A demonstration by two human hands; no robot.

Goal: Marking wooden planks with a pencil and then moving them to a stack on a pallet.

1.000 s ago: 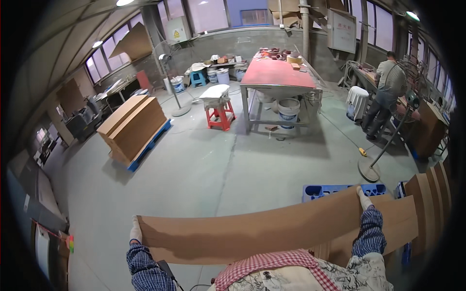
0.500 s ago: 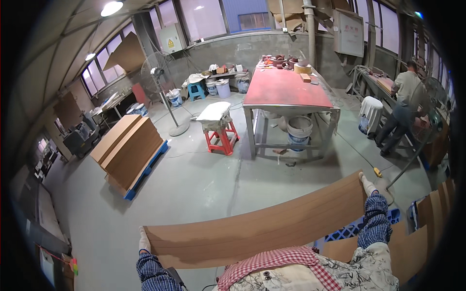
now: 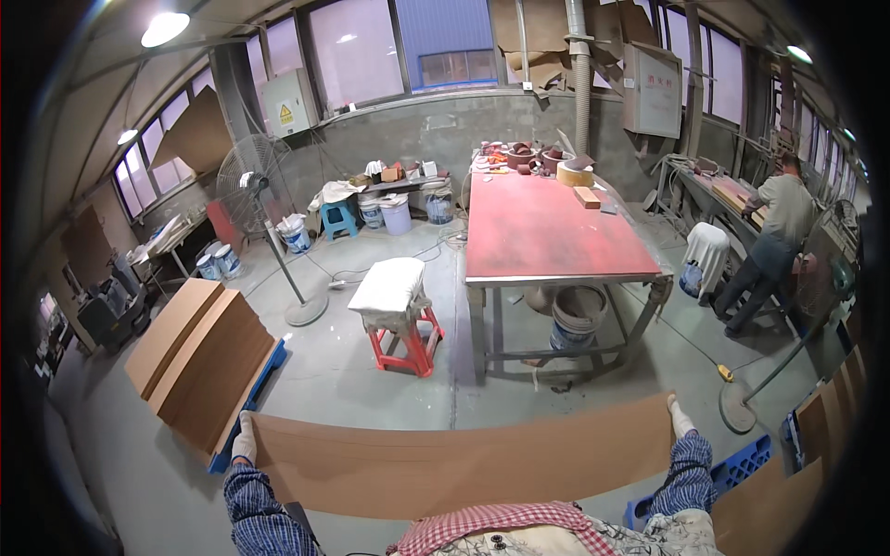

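A long brown wood-like board (image 3: 464, 463) stretches across in front of my body, held by its two ends. My left hand (image 3: 244, 441), in a white glove, is closed on the left end. At the right end my gloved right hand (image 3: 680, 419) grips the upper corner. The fingers behind the board are partly hidden. Beyond it stands a table with a red top (image 3: 556, 232), and left of that a red stool (image 3: 405, 343) with a white cloth-covered seat (image 3: 387, 285).
A stack of brown boards (image 3: 209, 361) rests on a blue pallet (image 3: 264, 375) at left. Pedestal fans stand left (image 3: 306, 309) and right (image 3: 739, 408). More boards (image 3: 769, 505) lie at lower right by a blue pallet (image 3: 742, 463). A person (image 3: 774, 232) works at a bench at far right.
The board has come closer to level, its right end lower than before. The table and stool appear nearer and larger. Both hands keep hold of the board.
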